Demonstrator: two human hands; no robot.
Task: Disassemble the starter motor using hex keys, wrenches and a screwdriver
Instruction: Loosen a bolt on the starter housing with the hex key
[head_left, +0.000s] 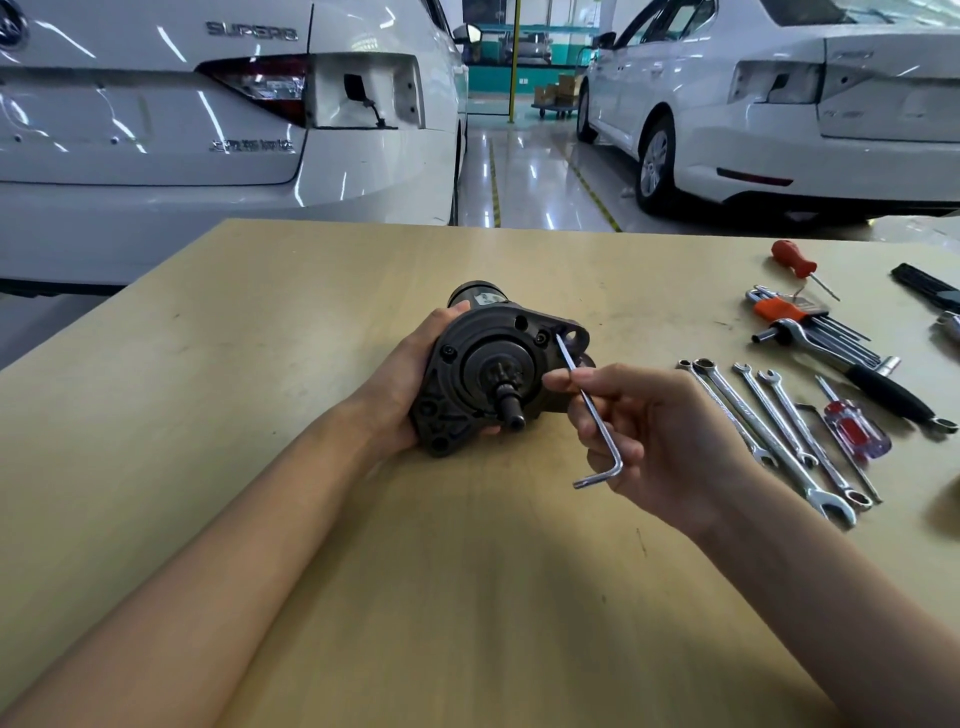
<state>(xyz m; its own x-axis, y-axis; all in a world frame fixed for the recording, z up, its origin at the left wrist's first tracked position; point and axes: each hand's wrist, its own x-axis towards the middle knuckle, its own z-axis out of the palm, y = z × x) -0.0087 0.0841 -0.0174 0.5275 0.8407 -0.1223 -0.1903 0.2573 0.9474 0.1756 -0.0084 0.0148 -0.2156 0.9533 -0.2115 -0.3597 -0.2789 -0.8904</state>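
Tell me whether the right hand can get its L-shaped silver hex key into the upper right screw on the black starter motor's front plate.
Probably yes. The right hand pinches the L-shaped silver hex key, whose tip is near that screw. Nothing lies between, and the left hand grips the black starter motor with its plate facing the camera.

Both bare forearms reach forward, hands raised close together.

The left hand cups round a dark body, fingers curled under it, thumb over the top. The right hand pinches a thin bent rod between thumb and curled fingers, palm turned inward.
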